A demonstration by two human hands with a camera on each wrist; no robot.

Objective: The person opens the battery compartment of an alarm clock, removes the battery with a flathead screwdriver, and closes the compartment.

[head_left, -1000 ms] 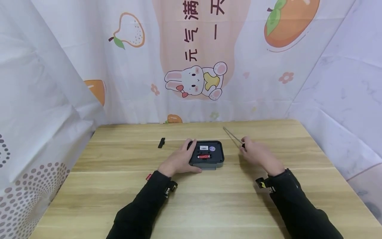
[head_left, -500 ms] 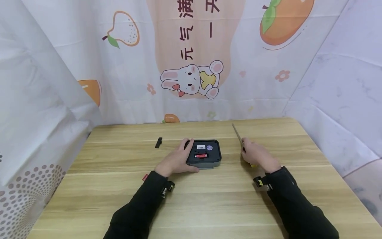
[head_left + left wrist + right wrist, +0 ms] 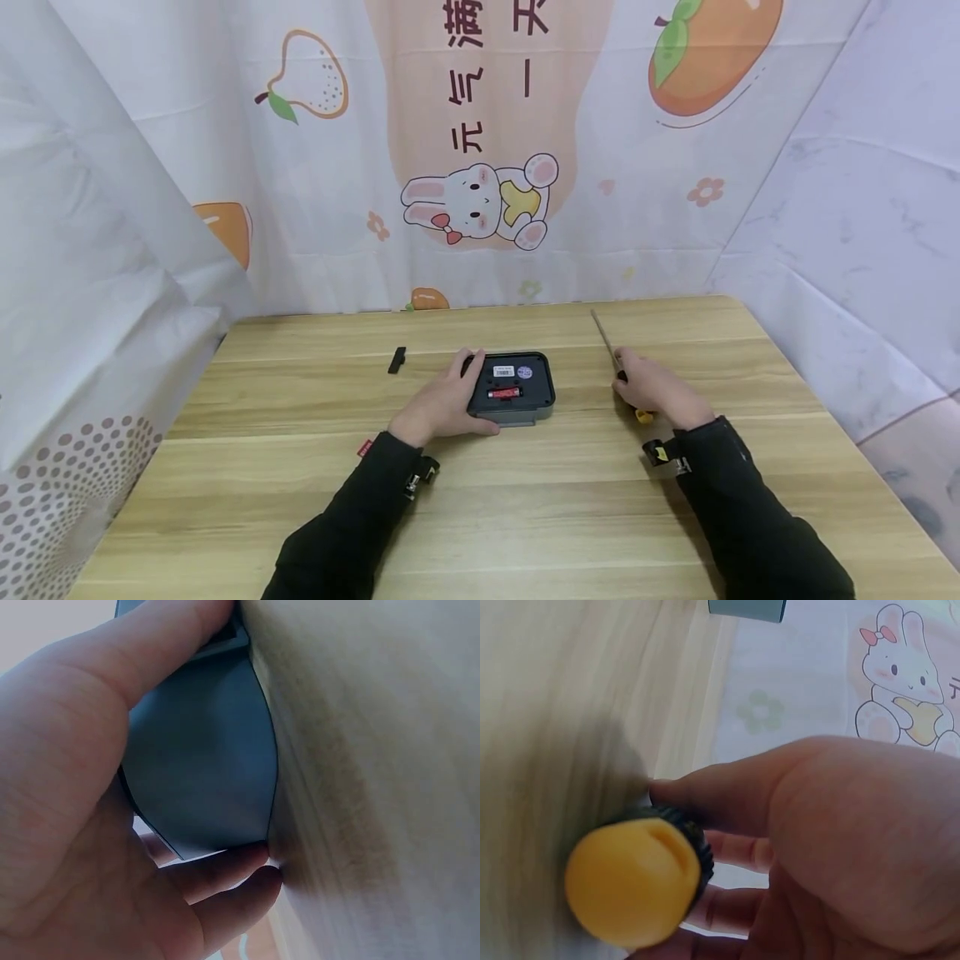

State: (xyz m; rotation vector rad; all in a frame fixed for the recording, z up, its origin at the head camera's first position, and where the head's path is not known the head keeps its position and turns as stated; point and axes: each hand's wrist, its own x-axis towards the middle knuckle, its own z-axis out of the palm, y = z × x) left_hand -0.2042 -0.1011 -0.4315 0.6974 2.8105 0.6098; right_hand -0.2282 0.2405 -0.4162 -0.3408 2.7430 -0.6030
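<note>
A dark grey electronic device point(image 3: 531, 398) with rounded corners lies on the table, its back upward. A red battery point(image 3: 505, 392) sits in its open compartment, below two stickers. My left hand point(image 3: 442, 404) grips the device's left end, thumb along the near side and fingers at the far side. In the left wrist view the device's curved end point(image 3: 202, 757) fills the space between thumb and fingers. My right hand point(image 3: 660, 387) holds a screwdriver point(image 3: 604, 337) by its black and yellow handle point(image 3: 634, 881), low over the table. Its shaft points away from me; whether it touches the table I cannot tell.
A small black cover piece point(image 3: 397, 360) lies left of the device. Beside the left sleeve is a small red item point(image 3: 364, 447), partly hidden. The wooden table point(image 3: 540, 517) ends at a printed curtain point(image 3: 322, 208) behind.
My right hand has moved slightly right and turned the screwdriver, so its shaft points more straight ahead and its yellow handle end shows. The left hand keeps its hold on the device.
</note>
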